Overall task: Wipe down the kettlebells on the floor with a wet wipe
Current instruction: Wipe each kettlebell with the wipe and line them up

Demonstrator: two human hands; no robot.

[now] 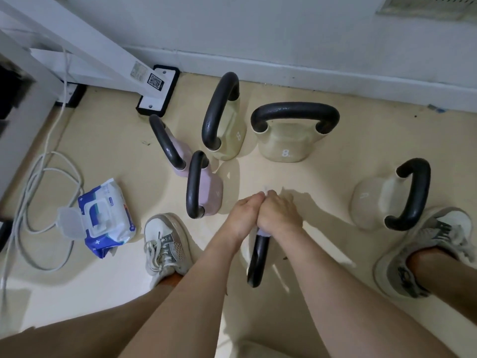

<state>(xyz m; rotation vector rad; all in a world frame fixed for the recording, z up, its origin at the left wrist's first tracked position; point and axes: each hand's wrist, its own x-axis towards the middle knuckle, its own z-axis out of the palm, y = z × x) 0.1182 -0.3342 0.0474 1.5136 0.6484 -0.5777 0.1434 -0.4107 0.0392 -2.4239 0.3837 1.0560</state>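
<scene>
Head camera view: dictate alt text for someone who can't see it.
Left hand and right hand grip a wet wipe on a kettlebell handle between the person's shoes. Five more kettlebells stand nearby; an open wipes pack lies left.

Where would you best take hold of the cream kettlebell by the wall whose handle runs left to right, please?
Grip the middle of its black handle, reaching down from above. The kettlebell stands upright on its base, and the handle arches clear over the body, leaving a gap for fingers to curl through.
</scene>
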